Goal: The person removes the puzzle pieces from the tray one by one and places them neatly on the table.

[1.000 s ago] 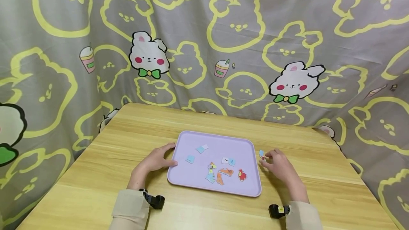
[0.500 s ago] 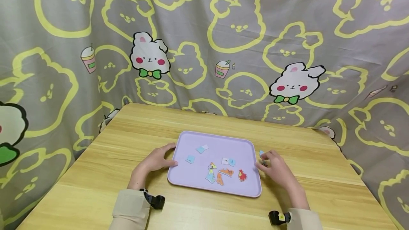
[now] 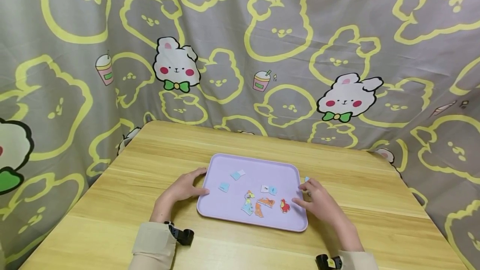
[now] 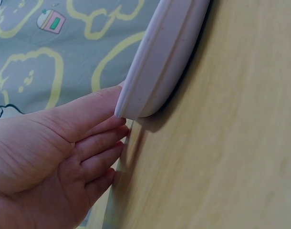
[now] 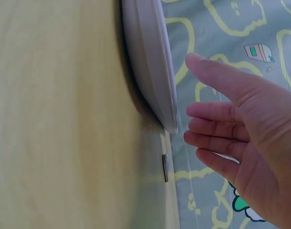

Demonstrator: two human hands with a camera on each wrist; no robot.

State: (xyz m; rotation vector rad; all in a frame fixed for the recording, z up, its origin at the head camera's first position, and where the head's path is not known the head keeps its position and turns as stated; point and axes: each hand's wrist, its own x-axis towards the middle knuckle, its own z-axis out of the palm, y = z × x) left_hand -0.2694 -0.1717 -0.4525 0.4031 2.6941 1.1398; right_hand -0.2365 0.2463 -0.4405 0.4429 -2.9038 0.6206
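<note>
A lilac tray [image 3: 258, 161] with a raised rim lies on the wooden table. Small cut-out picture pieces are scattered on it: pale blue-and-white ones, an orange pair [image 3: 266, 202], a blue-and-yellow one [image 3: 247, 207] and a red one [image 3: 285, 206]. My left hand [image 3: 184, 186] rests at the tray's left side, thumb over the rim, fingers nearly straight. My right hand [image 3: 321, 200] reaches over the right rim with thumb and fingers apart, thumb close to the red piece. Nothing is in its grasp. A blue-tipped piece [image 3: 307, 179] lies outside the tray, mostly hidden behind those fingers.
In the right wrist view, that outside piece [image 5: 165, 168] appears as a thin edge on the wood. The table [image 3: 240, 249] extends around the tray. A grey curtain [image 3: 225, 107] with yellow cartoon outlines hangs behind it. Dark cameras are strapped to both wrists.
My right hand has left the piece outside the tray and moved left over the right rim, its fingers spreading. My left hand and the tray stay in place.
</note>
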